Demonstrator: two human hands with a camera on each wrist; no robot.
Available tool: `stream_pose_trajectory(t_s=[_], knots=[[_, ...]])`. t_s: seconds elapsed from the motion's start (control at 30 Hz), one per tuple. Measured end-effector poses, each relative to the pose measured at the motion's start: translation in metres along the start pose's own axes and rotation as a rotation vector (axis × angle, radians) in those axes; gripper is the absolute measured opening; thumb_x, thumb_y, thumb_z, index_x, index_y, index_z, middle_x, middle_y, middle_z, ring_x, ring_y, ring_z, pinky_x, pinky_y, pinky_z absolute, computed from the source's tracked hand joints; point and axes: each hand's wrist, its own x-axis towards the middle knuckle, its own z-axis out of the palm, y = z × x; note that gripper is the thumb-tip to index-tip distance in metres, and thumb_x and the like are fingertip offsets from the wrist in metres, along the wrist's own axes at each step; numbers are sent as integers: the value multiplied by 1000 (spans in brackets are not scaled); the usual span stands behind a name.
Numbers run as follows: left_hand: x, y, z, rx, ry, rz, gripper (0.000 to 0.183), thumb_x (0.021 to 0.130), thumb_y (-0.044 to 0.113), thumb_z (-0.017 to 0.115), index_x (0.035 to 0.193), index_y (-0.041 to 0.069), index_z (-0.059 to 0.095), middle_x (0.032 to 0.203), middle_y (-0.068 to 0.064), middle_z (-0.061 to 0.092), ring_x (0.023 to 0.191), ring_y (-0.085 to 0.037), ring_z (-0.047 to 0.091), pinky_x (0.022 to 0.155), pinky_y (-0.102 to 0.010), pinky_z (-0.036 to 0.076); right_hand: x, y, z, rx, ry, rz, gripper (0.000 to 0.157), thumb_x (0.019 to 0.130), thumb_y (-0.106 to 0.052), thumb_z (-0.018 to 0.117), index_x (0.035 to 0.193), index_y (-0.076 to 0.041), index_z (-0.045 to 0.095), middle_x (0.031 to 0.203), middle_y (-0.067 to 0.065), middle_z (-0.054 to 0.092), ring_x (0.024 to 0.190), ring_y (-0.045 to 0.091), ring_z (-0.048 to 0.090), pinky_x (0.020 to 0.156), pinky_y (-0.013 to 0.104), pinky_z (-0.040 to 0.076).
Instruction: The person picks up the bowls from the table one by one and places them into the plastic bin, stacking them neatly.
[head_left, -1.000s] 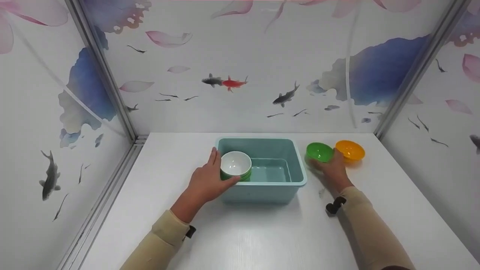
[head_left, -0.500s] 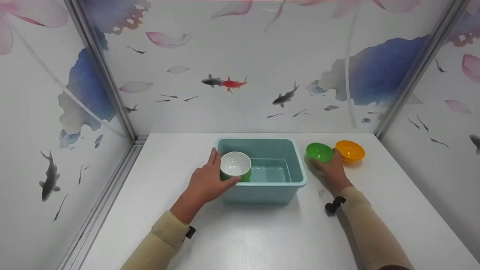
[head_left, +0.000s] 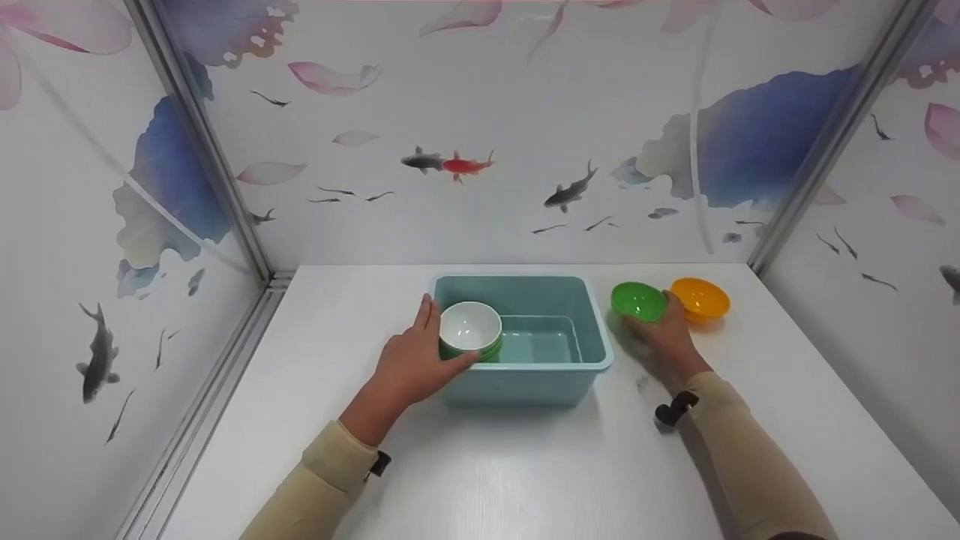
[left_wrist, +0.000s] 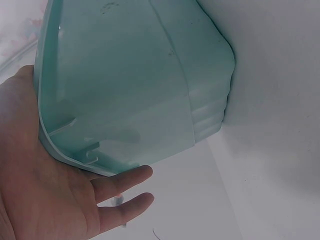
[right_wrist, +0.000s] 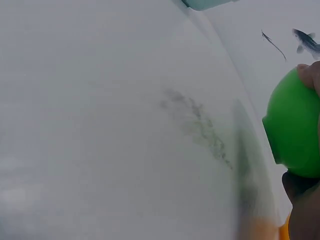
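Observation:
In the head view, my left hand (head_left: pixel 412 360) rests at the left front corner of the light teal plastic tub (head_left: pixel 517 386), fingers straight along its left rim and thumb across the front rim. Beside that thumb, inside the tub, stands a white-lined bowl (head_left: pixel 471 328) atop green ones. Two extended fingers (left_wrist: pixel 122 182) show against the tub's outside in the left wrist view. To the tub's right, my right hand (head_left: pixel 667 337) grips a green bowl (head_left: pixel 636 300) between thumb and fingers, its mouth up. The right wrist view shows the bowl's rounded underside (right_wrist: pixel 292 122).
An orange bowl (head_left: pixel 701 300) sits just right of the green bowl, close to the right hand's fingers. The white tabletop (head_left: pixel 487 465) is bounded by patterned panels (head_left: pixel 480 210) at the back and both sides. Faint dark smudges (right_wrist: pixel 200 125) mark the tabletop.
Hardly anything differs. Both hands keep their places on the tub and the green bowl; the view shifts very slightly.

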Motion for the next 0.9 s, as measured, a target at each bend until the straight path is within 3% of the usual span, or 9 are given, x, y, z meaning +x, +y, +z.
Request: stream_pose_trajectory(t_s=[0.2,0.37,0.67,0.9], knots=[[0,0,-1,-10,-4,12,125,93,87,59,177,3,18,185,-12,10,141,-42,62,113,-60,48,0,-7,-9,-103,-8,-94,127,95,-51,87,174,3,2,175,35,18,158,53,30,130,65,24],[-1,1,-1,-6,-6,8,126,92,88,58,177,4,17,185,-12,11,142,-42,61,115,-61,47,-4,-18,-14,-134,-35,-118,127,95,-51,88,174,3,5,175,35,19,157,53,30,129,66,25],[-1,1,0,-5,-13,2,127,92,89,57,177,5,15,186,-11,9,142,-42,60,116,-60,46,-11,-39,-23,-153,-93,-52,133,92,-62,86,176,-5,-1,178,32,13,158,52,28,128,66,27],[0,0,0,5,-15,3,126,93,89,56,177,5,15,186,-12,9,143,-42,60,115,-59,47,-16,-58,-27,-167,-99,-83,132,93,-64,84,177,-5,1,177,31,18,156,52,31,128,65,29]])
